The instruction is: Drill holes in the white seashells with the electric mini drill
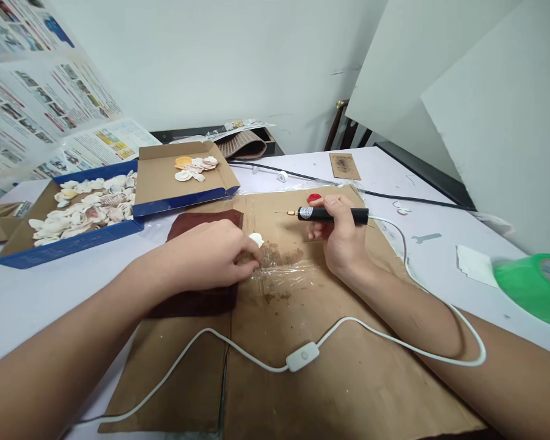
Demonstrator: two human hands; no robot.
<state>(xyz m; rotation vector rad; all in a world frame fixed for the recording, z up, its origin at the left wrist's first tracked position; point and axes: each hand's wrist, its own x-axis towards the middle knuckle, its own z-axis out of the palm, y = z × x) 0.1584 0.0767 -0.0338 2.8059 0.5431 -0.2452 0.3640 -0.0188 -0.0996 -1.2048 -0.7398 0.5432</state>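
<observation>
Between the thumb and fingers of my left hand (215, 253) is a small white seashell (256, 239), held over the cardboard sheet (293, 330). My right hand (341, 235) grips a black mini electric drill (332, 215) like a pen. Its brass chuck and thin bit point left toward the shell, with a gap between them. A white cord runs from the drill's back end to an inline switch (302, 357) on the cardboard. Just behind my right fingers lies a small red object (314, 198). Under my left hand is a dark red cloth (197, 302).
A blue-sided box (68, 235) full of shells stands at the left, its neighbouring cardboard lid (158, 177) bearing several more. Green tape (531, 287) lies at the right near a small wrench (426, 238). A black cable (407, 198) crosses the back of the table.
</observation>
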